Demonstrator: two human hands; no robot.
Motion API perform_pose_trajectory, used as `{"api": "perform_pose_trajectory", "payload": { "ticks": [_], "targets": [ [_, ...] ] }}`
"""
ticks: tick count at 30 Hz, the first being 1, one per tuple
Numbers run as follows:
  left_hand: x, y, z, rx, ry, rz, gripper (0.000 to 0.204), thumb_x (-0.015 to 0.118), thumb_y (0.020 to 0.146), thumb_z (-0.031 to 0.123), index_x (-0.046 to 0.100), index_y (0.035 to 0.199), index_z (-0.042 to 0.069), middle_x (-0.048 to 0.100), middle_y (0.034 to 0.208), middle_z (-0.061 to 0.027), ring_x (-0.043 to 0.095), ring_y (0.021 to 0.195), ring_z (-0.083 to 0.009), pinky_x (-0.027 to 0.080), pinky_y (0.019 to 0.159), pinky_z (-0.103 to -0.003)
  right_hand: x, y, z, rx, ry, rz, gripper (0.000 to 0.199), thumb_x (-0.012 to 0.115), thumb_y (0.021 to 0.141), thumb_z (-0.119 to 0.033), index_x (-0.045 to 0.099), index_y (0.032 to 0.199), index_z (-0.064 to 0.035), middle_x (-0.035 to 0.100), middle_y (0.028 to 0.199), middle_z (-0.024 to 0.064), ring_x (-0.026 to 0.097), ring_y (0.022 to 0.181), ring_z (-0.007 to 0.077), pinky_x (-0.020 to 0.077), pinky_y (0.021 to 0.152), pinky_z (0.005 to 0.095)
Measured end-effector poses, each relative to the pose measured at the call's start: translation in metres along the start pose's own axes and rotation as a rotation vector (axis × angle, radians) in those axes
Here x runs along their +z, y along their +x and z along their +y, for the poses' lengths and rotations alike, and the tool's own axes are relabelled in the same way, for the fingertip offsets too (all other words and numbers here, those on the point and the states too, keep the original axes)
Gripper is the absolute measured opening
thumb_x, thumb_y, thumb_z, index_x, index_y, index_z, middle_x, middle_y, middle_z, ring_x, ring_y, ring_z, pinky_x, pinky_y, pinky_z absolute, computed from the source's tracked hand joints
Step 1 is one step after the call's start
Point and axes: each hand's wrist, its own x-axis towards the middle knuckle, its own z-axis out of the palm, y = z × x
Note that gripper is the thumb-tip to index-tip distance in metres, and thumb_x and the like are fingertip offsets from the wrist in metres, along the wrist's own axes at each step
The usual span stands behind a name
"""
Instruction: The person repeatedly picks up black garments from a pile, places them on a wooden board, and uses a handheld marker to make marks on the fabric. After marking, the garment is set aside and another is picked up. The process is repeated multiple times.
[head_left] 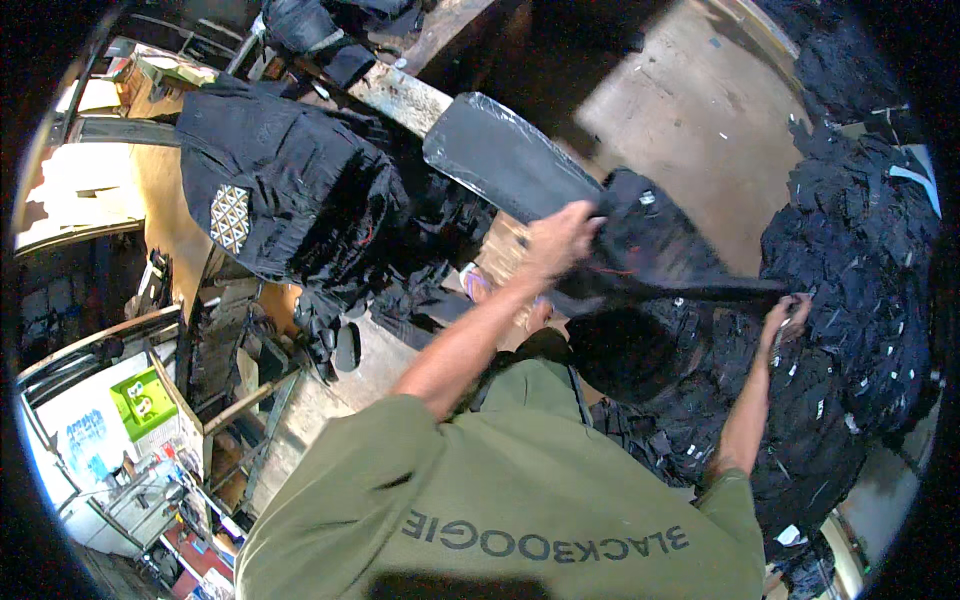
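My left hand [558, 240] is closed on the upper edge of a black fabric piece [655, 250], held up in front of me. Beside that hand, a dark flat panel wrapped in clear plastic [500, 160] slants up to the left; whether the hand also grips it I cannot tell. My right hand [785, 315] pinches the same fabric piece at its lower right corner, just over a big heap of black fabric pieces [860, 260]. My olive shirt fills the lower middle of the view.
A stack of black backpacks [290, 190], one bearing a light triangle-patterned patch, lies on a wooden bench [165, 190] at left. A bare concrete floor [700, 110] shows at top right. A green box [145, 400] and cluttered shelves sit at lower left.
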Motion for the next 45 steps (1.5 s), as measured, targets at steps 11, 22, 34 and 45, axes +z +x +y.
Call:
{"api": "perform_pose_trajectory", "payload": {
  "ticks": [11, 22, 34, 45],
  "targets": [
    [-0.113, 0.072, -0.144, -0.199, 0.305, 0.118, 0.017, 0.073, 0.1, 0.028, 0.069, 0.109, 0.014, 0.075, 0.092, -0.0164, 0.073, 0.084, -0.0404, 0.057, 0.07, -0.05, 0.09, -0.074, -0.291, -0.464, 0.658, -0.544, 0.032, 0.078, 0.093, -0.008, 0.068, 0.123, -0.0049, 0.069, 0.124, 0.0176, 0.07, 0.111, 0.0339, 0.0563, 0.098, 0.0424],
    [-0.113, 0.037, -0.094, -0.572, 0.341, -0.111, 0.109, 0.091, 0.056, 0.075, 0.066, 0.131, 0.001, 0.078, 0.093, -0.0175, 0.075, 0.084, -0.0367, 0.051, 0.094, -0.048, 0.129, -0.134, -0.376, -0.411, 0.628, -0.504, 0.059, 0.094, 0.08, -0.024, 0.06, 0.125, -0.0085, 0.067, 0.127, 0.0208, 0.066, 0.117, 0.0423, 0.0561, 0.098, 0.0473],
    [-0.191, 0.123, -0.204, -0.284, 0.238, -0.156, 0.067, 0.09, 0.072, 0.057, 0.074, 0.118, 0.01, 0.078, 0.099, -0.0239, 0.075, 0.095, -0.0438, 0.059, 0.079, -0.054, 0.196, -0.162, -0.498, -0.403, 0.572, -0.482, 0.064, 0.095, 0.079, -0.027, 0.061, 0.13, -0.0092, 0.063, 0.14, 0.0248, 0.061, 0.132, 0.0444, 0.0472, 0.113, 0.0539],
    [-0.115, 0.094, -0.193, -0.264, 0.525, 0.398, 0.059, 0.087, 0.083, 0.033, 0.061, 0.13, 0.009, 0.063, 0.121, -0.0146, 0.056, 0.126, -0.0356, 0.041, 0.102, -0.056, 0.131, -0.125, -0.43, -0.273, 0.669, -0.63, 0.02, 0.079, 0.096, -0.01, 0.074, 0.113, -0.0006, 0.079, 0.114, 0.0179, 0.078, 0.109, 0.032, 0.0601, 0.096, 0.0395]
  ]
}}
